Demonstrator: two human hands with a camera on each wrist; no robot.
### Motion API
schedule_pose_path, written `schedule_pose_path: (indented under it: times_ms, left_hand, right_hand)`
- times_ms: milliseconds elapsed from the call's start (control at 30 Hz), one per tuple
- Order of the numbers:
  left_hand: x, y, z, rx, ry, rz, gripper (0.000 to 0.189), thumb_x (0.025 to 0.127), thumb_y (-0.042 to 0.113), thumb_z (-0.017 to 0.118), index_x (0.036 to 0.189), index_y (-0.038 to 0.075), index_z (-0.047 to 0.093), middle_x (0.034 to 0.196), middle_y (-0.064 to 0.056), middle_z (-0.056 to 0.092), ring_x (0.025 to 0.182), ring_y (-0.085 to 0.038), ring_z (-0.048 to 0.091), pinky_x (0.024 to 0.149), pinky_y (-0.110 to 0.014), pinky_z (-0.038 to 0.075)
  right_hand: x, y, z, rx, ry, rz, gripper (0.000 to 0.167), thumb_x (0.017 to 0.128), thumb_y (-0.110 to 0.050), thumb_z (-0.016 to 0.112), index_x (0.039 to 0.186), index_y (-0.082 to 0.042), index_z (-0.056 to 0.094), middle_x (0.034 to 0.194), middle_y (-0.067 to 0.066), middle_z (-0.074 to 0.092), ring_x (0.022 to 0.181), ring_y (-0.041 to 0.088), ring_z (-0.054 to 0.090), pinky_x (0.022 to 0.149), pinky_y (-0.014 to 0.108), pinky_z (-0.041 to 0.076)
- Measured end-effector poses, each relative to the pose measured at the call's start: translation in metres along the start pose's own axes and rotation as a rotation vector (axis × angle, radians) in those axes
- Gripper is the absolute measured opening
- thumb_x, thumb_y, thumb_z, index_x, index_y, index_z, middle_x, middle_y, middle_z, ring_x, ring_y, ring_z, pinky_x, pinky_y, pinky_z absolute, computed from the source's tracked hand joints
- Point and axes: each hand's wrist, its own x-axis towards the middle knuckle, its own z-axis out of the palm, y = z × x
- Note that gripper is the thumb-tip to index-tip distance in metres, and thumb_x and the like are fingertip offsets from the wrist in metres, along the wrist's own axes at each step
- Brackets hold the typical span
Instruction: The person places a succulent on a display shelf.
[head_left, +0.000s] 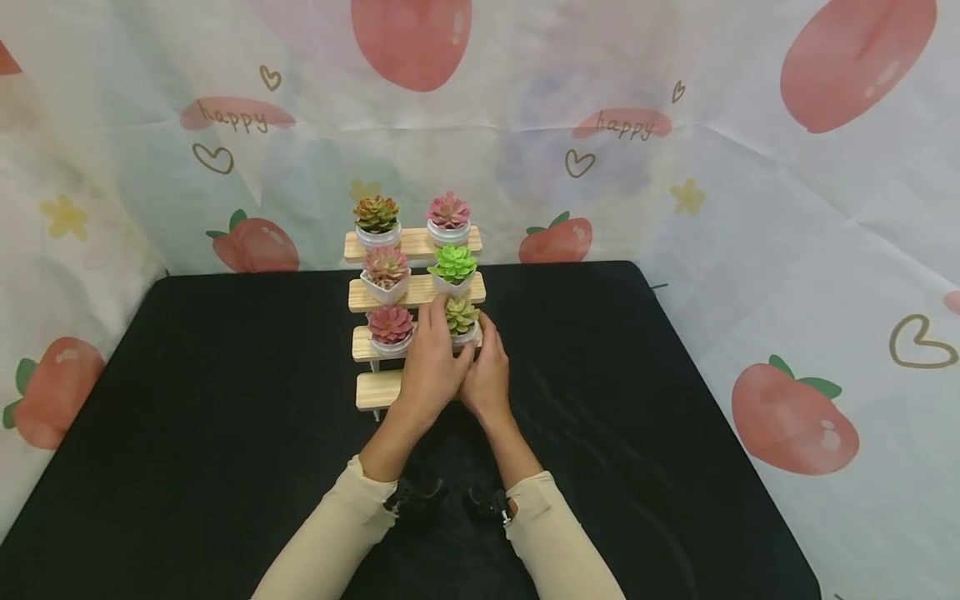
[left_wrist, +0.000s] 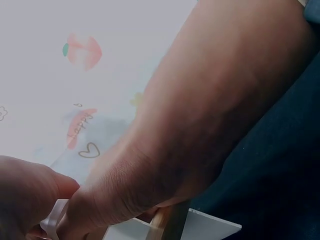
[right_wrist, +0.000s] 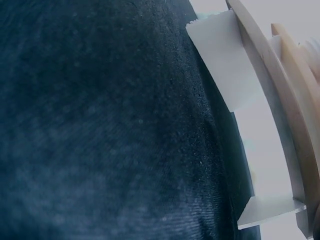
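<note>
Both hands are at the right end of a tiered plant stand's third shelf, around a small potted succulent (head_left: pixel 461 315) with pale green leaves. My left hand (head_left: pixel 431 362) grips the left side of its white pot, and my right hand (head_left: pixel 489 373) holds the right side. In the left wrist view, a bit of the white pot (left_wrist: pixel 54 220) shows between the fingers of both hands. The stand has light wooden shelves (head_left: pixel 378 389) and white supports (right_wrist: pixel 225 55). In the right wrist view, the right hand's grip is out of sight.
Beside the hands stands a pink succulent (head_left: pixel 391 325) on the same shelf. Higher up are a green succulent (head_left: pixel 453 265), a pale pink one (head_left: pixel 386 268), a reddish-green one (head_left: pixel 377 215) and another pink one (head_left: pixel 449 212). A black cloth (head_left: pixel 225 433) covers the table, before a peach-print curtain (head_left: pixel 465 158).
</note>
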Motion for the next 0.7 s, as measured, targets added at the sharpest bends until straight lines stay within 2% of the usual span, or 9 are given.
schedule_pose_path:
  times_ms: [400,600,700]
  left_hand:
    - [-0.009,0.004,-0.003,0.026,0.021,0.023,0.084,0.089,0.012,0.082,0.153,-0.003,0.031,0.141,-0.024,0.043,0.129,-0.035,0.050,0.109,-0.050,0.042]
    - [-0.018,0.012,-0.008,0.041,0.052,0.053,0.083,0.089,0.010,0.081,0.154,-0.002,0.030,0.147,-0.023,0.039,0.134,-0.035,0.047,0.111,-0.050,0.041]
    - [-0.022,0.014,-0.010,0.045,0.062,0.071,0.084,0.088,0.009,0.081,0.154,-0.002,0.029,0.149,-0.022,0.038,0.135,-0.034,0.046,0.111,-0.050,0.040]
  right_hand:
    - [0.000,0.000,0.000,-0.021,-0.004,-0.005,0.056,0.099,-0.007,0.062,0.151,0.001,0.044,0.144,0.023,0.053,0.131,0.036,0.054,0.106,0.051,0.045]
    - [-0.001,0.001,-0.001,-0.001,0.007,-0.021,0.064,0.092,-0.004,0.068,0.150,0.003,0.044,0.142,0.025,0.054,0.123,0.038,0.059,0.098,0.054,0.049]
    - [-0.001,0.002,-0.002,0.007,0.003,-0.027,0.065,0.091,-0.004,0.070,0.151,0.003,0.044,0.143,0.025,0.054,0.123,0.038,0.058,0.099,0.054,0.048]
